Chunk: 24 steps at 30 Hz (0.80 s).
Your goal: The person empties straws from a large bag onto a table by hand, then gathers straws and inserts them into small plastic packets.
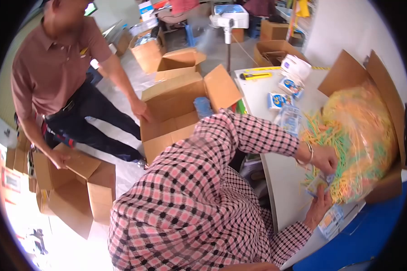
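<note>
My left hand (322,158), with a bangle at the wrist, is closed beside a heap of thin green, yellow and orange strands (323,131). What its fingers hold, if anything, is hidden. Just below, my right hand (319,210) grips a small pale printed packet (316,186) by its lower edge. Both hands are close together at the left side of a large clear plastic bag (364,135) full of the same strands. The bag sits in an open cardboard box (384,90). Printed blue-and-white packaging (332,221) lies beside my right hand.
Small printed boxes (280,100) and a yellow cutter knife (256,76) lie on the white table (257,95). A co-worker (54,77) stands at left, one hand at an open carton (172,126), the other at another carton (72,198). A fan (222,21) stands behind.
</note>
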Available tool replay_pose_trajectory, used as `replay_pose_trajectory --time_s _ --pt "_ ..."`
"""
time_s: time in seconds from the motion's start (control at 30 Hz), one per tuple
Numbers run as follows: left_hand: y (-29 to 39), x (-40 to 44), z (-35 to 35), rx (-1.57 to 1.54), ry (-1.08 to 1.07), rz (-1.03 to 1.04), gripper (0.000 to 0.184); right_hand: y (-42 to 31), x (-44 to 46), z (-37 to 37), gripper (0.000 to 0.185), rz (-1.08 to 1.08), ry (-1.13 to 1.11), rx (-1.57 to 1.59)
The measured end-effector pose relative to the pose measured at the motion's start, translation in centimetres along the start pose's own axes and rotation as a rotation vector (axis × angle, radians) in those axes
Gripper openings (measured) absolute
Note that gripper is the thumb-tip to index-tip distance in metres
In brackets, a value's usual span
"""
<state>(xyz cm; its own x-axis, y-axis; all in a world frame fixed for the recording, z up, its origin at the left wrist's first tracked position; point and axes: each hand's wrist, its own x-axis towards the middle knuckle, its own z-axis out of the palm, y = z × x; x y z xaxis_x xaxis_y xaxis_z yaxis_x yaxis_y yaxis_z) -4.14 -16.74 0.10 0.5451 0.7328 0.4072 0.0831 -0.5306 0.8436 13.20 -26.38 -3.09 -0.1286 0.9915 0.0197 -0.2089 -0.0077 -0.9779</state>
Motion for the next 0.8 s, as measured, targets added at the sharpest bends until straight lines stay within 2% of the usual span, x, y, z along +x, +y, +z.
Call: replay_pose_trajectory --time_s 0.03,0.07,0.17,0.2,0.27,0.3,0.4,0.43,0.5,0.57,0.7,0.8 --pt "0.0 0.0 0.0 0.106 0.062 0.169 0.011 0.3 0.3 -0.1 0.02 -0.02 0.02 -0.026" --pt "0.4 -0.2 -0.4 0.123 0.08 0.16 0.011 0.6 0.4 0.0 0.02 -0.018 -0.007 -0.022" --pt "2.2 -0.2 -0.7 0.079 0.372 0.178 0.015 0.7 0.3 0.0 0.019 -0.033 0.011 0.025" --pt "2.9 -0.1 -1.4 0.068 0.393 0.172 0.015 0.5 0.2 0.2 0.019 -0.02 0.001 0.007" --pt "3.8 -0.3 -3.8 -0.109 0.479 -0.032 0.021 -0.2 0.1 1.1 0.02 0.01 0.036 0.065" --pt "2.5 -0.8 -3.7 -0.129 0.502 -0.043 0.021 -0.4 -0.1 1.3 0.02 0.028 0.055 0.092" --pt "-2.5 -1.1 -3.6 0.774 0.646 0.151 0.028 -0.2 0.2 1.2 0.024 0.05 0.094 0.119" --pt "-2.3 -1.4 -3.4 0.768 0.656 0.148 0.028 -0.2 0.2 1.1 0.026 0.05 0.126 0.114" --pt "-1.4 -2.3 -2.1 0.257 0.337 0.22 0.032 -0.2 0.2 1.1 0.027 0.054 0.152 0.099" --pt "0.0 -3.1 -1.3 0.077 0.04 0.058 0.033 0.0 0.3 1.1 0.028 0.041 0.138 0.106" --pt "0.4 -4.6 1.6 -0.08 0.238 0.027 0.031 -0.6 -0.3 2.2 0.026 -0.006 0.144 0.049" --pt "1.4 -5.1 2.2 -0.226 0.261 0.015 0.029 -1.1 -0.6 2.4 0.025 -0.003 0.15 0.008"
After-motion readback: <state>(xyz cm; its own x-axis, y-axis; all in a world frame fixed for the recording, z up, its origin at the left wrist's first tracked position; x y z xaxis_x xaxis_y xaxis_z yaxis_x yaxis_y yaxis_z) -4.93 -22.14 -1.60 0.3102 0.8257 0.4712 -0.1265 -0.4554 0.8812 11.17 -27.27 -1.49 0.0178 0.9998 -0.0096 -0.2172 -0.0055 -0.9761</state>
